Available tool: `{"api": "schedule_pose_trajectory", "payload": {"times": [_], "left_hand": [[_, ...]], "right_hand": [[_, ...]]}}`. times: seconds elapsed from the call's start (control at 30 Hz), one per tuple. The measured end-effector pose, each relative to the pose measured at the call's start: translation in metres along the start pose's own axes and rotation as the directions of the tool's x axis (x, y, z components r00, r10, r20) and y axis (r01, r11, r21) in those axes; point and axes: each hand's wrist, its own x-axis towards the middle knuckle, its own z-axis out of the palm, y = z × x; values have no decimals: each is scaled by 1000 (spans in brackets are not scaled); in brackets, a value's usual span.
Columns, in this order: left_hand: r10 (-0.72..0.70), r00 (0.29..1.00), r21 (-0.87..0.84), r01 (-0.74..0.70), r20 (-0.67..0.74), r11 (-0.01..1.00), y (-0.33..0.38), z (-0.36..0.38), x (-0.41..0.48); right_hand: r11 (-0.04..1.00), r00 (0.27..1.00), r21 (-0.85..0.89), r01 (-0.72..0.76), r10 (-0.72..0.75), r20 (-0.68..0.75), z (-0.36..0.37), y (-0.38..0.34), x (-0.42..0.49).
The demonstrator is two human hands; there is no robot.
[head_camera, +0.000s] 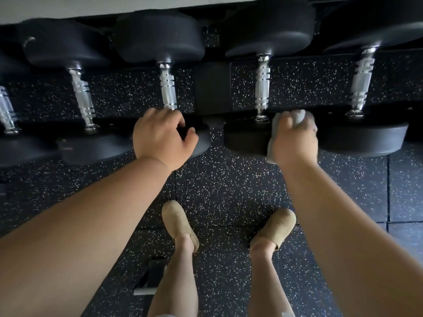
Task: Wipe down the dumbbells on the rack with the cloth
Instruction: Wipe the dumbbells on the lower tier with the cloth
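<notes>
Several black dumbbells with knurled silver handles lie side by side on a low rack (211, 88). My right hand (295, 143) grips a crumpled grey cloth (298, 117) and presses it on the near head of the dumbbell (245, 138) right of centre. My left hand (161, 138) rests with curled fingers over the near head of the neighbouring dumbbell (168, 88), at the base of its handle. The head under my left hand is mostly hidden.
More dumbbells (359, 83) (81, 94) lie to either side on the rack. Speckled black rubber flooring (224, 186) lies below. My two feet in tan shoes (177, 221) stand near the rack, with a dark rack foot (151, 279) beside my left leg.
</notes>
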Motion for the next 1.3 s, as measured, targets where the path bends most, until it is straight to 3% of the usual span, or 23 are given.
{"api": "schedule_pose_trajectory", "payload": {"times": [0.1, 0.23, 0.3, 0.37, 0.43, 0.53, 0.6, 0.7, 0.77, 0.83, 0.97, 1.0, 1.1, 1.13, 1.2, 1.3], "left_hand": [[0, 1000, -36, 0, 8, 999, 0, 0, 2], [-22, 1000, -74, 23, 16, 997, 0, -3, 1], [-39, 999, -58, 41, 36, 997, 1, -6, 2], [-36, 997, -71, 41, 75, 997, 0, -9, 4], [-8, 995, -126, 21, 100, 992, -7, -15, 0], [3, 997, -117, 7, 83, 993, -40, -30, -27], [-14, 998, -63, 18, 64, 998, -71, -40, -47], [2, 997, 63, -7, 74, 998, -123, -54, -56], [35, 996, 128, -46, 82, 991, -152, -60, -47], [66, 994, 168, -81, 92, 982, -172, -58, -30], [58, 985, 212, -92, 163, 973, -185, -39, -12], [54, 987, 210, -85, 151, 974, -187, -34, -12], [63, 992, 179, -83, 113, 980, -188, -31, -16], [68, 991, 167, -87, 117, 982, -189, -32, -16], [78, 988, 137, -97, 133, 986, -191, -33, -15], [84, 988, 72, -94, 130, 993, -193, -31, -16]], "right_hand": [[955, 965, -181, 236, -252, -70, 16, -13, -40], [762, 861, -500, 413, -506, -60, 14, -19, -46], [740, 861, -508, 440, -509, 3, -5, -22, -32], [784, 904, -474, 402, -424, 65, -19, -25, -22], [790, 926, -506, 345, -375, 46, -21, -32, -26], [723, 900, -592, 355, -435, 8, 6, -56, -52], [742, 878, -505, 441, -472, 75, 32, -76, -76], [860, 882, -219, 461, -416, 223, 75, -102, -109], [856, 871, -203, 475, -425, 245, 102, -114, -126], [764, 816, -289, 577, -527, 237, 123, -124, -140], [499, 608, -410, 763, -771, 191, 132, -119, -133], [512, 619, -421, 749, -767, 169, 126, -115, -124], [799, 848, -320, 510, -530, 29, 109, -99, -99], [860, 893, -269, 433, -451, -5, 107, -99, -98], [874, 902, -260, 410, -432, -29, 110, -115, -107], [660, 773, -490, 569, -632, 47, 131, -154, -133]]}}
